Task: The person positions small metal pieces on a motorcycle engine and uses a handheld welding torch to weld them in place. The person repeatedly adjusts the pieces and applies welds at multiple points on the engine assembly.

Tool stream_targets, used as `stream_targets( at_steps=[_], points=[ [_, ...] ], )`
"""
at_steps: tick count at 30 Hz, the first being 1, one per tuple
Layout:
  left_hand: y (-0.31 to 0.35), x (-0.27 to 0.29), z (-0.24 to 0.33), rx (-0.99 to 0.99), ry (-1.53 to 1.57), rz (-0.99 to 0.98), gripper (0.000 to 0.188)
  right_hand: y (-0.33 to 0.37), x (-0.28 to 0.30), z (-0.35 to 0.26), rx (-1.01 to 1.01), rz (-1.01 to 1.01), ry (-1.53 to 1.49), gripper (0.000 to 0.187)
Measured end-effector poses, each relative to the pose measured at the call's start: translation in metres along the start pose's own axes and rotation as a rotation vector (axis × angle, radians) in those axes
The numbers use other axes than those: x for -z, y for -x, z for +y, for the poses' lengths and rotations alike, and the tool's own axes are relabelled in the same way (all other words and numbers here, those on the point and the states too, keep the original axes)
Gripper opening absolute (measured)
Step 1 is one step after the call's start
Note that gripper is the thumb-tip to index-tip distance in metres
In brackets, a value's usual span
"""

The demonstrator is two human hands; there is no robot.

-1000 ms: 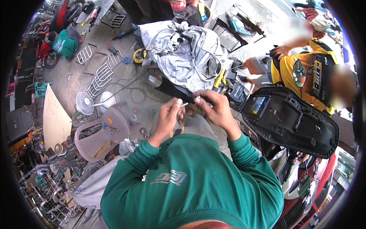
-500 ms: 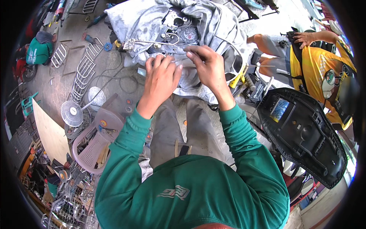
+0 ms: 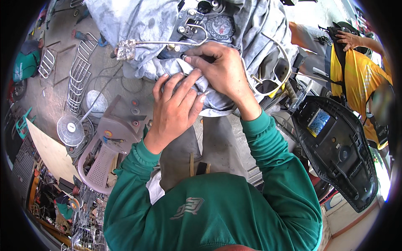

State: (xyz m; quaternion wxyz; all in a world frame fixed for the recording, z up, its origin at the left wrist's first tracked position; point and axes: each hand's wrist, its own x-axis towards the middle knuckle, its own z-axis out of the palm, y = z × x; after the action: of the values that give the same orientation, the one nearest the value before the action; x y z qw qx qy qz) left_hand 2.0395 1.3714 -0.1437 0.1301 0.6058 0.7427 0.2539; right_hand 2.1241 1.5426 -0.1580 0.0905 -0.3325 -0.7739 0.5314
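Grey cloth [image 3: 138, 21] is draped over the work in front of me, with a dark metal bracket [image 3: 189, 21] showing through it. A thin bent metal rod [image 3: 163, 42] runs left from the bracket to a small rough, mottled block [image 3: 126, 50]. My right hand [image 3: 228, 73] is closed in a pinch just below the rod, thumb and forefinger on a small metal piece [image 3: 183, 57] whose kind I cannot make out. Beside it, my left hand [image 3: 176, 104] lies with spread fingers on the bunched cloth edge, gripping nothing visible.
A curved white metal tube frame [image 3: 284, 75] stands right of my right hand. Further right are an upturned black motorcycle seat [image 3: 335, 150] and a person in yellow [image 3: 349, 79]. At left stand a plastic chair [image 3: 98, 167], a fan [image 3: 70, 130] and metal racks [image 3: 79, 77].
The view has shifted toward the cloth. My right hand has come left and its fingertips have closed on the small piece. My left hand's fingers have spread and settled on the cloth.
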Motion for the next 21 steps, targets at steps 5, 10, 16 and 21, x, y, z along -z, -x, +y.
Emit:
stream_targets(
  at_steps=[5,10,16,21],
  points=[
    [0.004,-0.002,-0.005,0.002,0.037,0.009,0.027,-0.006,-0.001,-0.003,-0.246,-0.048,-0.014,0.027],
    [0.002,0.0,-0.006,-0.003,0.045,0.013,0.028,-0.007,-0.002,-0.009,-0.34,-0.027,0.034,0.032],
    [0.002,0.001,-0.006,0.006,0.066,0.017,0.028,-0.012,-0.002,-0.01,-0.319,-0.04,-0.029,0.029],
    [0.004,-0.003,-0.007,0.015,0.073,0.014,0.029,-0.013,-0.012,-0.005,-0.376,-0.001,0.025,0.023]
  ],
)
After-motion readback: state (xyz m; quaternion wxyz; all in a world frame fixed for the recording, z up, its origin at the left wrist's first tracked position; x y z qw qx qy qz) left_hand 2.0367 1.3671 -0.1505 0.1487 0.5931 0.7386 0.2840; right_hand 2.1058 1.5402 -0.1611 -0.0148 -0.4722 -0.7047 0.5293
